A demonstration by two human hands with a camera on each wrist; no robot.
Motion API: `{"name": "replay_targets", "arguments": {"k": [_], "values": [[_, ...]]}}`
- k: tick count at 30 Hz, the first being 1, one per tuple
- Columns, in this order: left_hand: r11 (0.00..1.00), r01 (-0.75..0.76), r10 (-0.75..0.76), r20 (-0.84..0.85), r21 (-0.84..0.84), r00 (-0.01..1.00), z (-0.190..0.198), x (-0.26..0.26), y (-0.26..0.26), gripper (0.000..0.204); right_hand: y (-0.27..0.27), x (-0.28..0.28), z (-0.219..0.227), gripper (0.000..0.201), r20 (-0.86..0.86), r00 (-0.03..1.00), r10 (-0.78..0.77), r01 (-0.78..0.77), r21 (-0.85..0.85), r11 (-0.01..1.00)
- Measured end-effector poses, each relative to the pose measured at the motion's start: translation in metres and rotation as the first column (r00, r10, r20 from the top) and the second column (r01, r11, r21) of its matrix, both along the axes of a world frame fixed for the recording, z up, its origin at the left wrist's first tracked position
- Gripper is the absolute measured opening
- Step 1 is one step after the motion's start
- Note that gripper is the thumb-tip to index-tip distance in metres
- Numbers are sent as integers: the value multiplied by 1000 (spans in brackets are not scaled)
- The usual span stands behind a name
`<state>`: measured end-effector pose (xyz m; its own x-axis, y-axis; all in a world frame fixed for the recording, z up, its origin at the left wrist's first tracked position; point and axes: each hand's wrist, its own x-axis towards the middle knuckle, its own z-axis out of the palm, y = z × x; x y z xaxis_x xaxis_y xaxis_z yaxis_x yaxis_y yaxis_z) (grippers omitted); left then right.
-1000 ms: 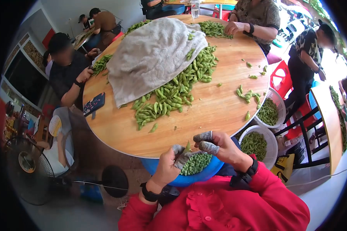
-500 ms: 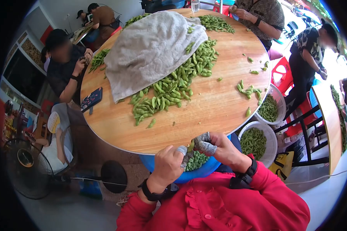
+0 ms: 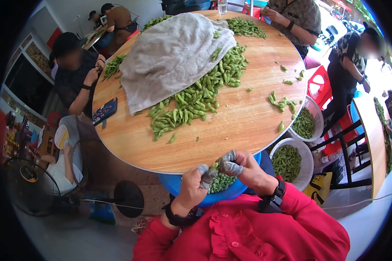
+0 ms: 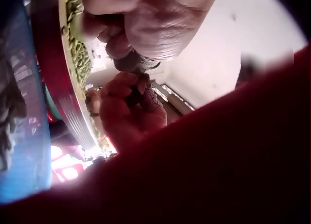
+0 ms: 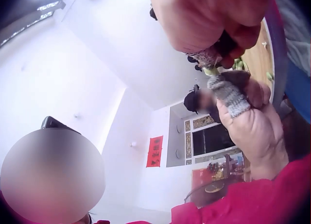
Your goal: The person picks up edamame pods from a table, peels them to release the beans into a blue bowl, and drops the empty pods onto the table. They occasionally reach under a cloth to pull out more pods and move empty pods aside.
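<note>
While a single green pod (image 3: 214,165) is pinched between both hands just over the blue basin (image 3: 178,185), its shelling is judged to be in mid-step. The left hand (image 3: 191,187) and the right hand (image 3: 247,170) are each curled onto the pod with grey-capped fingertips (image 3: 229,166). Shelled beans (image 3: 220,182) are already gathered in the basin, so part of the work is done. To the right, two white baskets (image 3: 308,160) are seen holding green pods or hulls; which cannot be told. Farther off, on the round wooden table (image 3: 231,130), a large heap of pods (image 3: 196,102) is left, partly covered by a grey towel (image 3: 170,61), so much remains.
</note>
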<state>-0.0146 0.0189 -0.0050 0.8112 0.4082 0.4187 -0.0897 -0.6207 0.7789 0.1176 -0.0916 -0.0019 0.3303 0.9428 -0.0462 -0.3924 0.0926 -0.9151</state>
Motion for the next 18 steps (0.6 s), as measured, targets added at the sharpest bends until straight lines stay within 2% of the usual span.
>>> {"name": "replay_targets", "arguments": {"k": [1, 2, 3, 4, 5, 8, 9, 10, 11, 12, 14, 15, 16, 17, 18], "values": [[978, 10, -9, 6, -210, 1000, -2, 0, -2, 12, 1, -1, -5, 14, -28, 1000, 6, -5, 47, 999], [828, 80, -60, 54, -555, 997, -7, 0, -4, 13, 3, -2, -9, 14, -56, 998, 13, -8, 94, 996], [558, 147, -89, 118, -816, 989, -11, 1, -5, 15, 5, -3, -12, 15, -83, 996, 23, -11, 141, 990], [206, 202, -92, 186, -958, 978, -13, 1, -6, 18, 8, -3, -15, 15, -59, 998, 11, -3, 133, 991], [123, 186, -88, 176, -975, 980, -12, 1, -4, 20, 10, -3, -18, 15, -36, 999, -1, 6, 125, 992], [519, 128, -149, 58, -845, 987, -18, -5, 6, 18, 9, 0, -11, 14, 108, 994, -24, 18, 55, 998], [727, 88, -138, -20, -681, 990, -13, -4, 5, 17, 8, -1, -9, 14, 164, 986, -26, 23, 21, 1000], [883, 53, -107, -91, -466, 990, -4, -1, 5, 16, 8, -2, -9, 14, 224, 974, -21, 16, 21, 1000], [976, 25, -59, -151, -215, 987, 2, 0, 5, 16, 9, -2, -9, 13, 284, 959, -16, 10, 22, 1000], [982, 27, -56, -151, -184, 987, 2, 0, 5, 16, 9, -3, -8, 13, 345, 939, -10, 3, 22, 1000], [992, 32, -50, -149, -121, 988, 2, -2, 7, 15, 8, 0, -2, 13, 278, 960, 40, -55, 45, 998], [946, 19, -64, -129, -323, 990, 1, -3, 6, 16, 7, 0, -1, 12, 243, 968, 66, -82, 57, 995], [859, 9, -74, -107, -512, 992, -3, -4, 4, 17, 8, 0, -5, 12, 192, 978, 81, -98, 78, 992], [734, 1, -79, -84, -679, 993, -7, -5, 4, 18, 9, 0, -13, 12, 140, 985, 97, -112, 100, 989], [608, 69, -140, -21, -791, 990, -11, -5, 6, 17, 9, 0, -16, 12, 87, 990, 115, -125, 121, 985]]}}
